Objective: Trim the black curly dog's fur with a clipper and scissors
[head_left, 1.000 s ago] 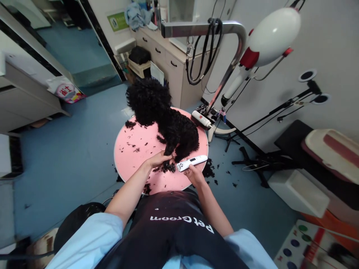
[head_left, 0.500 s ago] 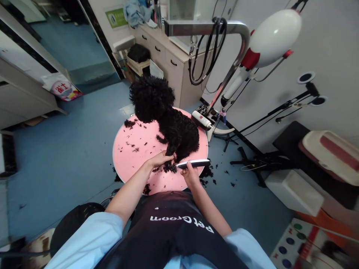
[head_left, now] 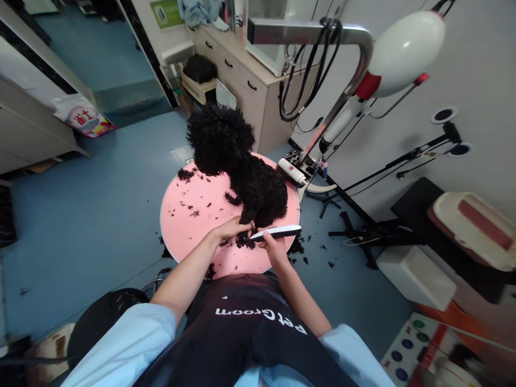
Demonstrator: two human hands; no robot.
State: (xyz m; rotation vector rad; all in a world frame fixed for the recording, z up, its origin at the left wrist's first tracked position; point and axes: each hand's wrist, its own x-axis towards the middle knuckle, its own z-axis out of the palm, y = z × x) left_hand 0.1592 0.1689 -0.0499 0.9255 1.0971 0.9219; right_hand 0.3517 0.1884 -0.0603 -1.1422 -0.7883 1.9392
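A black curly-haired dog [head_left: 260, 185] sits on a round pink grooming table [head_left: 189, 217], its head turned toward the left. My left hand [head_left: 230, 228] is closed around the dog's front leg, just above the paw [head_left: 245, 239]. In my right hand [head_left: 273, 247] is a white and black hair clipper [head_left: 278, 232], held nearly level with its tip against or right beside the paw. Whether the blade touches the fur I cannot tell. Clumps of cut black hair [head_left: 186, 174] lie scattered over the tabletop.
A metal grooming arm [head_left: 306, 32] with looped black leads [head_left: 284, 99] rises behind the table at right. A white bottle [head_left: 292, 171] lies at its base. Drawers [head_left: 245, 80] stand behind, a black stool [head_left: 107, 314] at lower left. Cut hair lies on the floor [head_left: 314, 285].
The clipper has tilted slightly, its back end a little higher, and my right hand has turned with it. My left hand still holds the leg. The camera view has shifted slightly.
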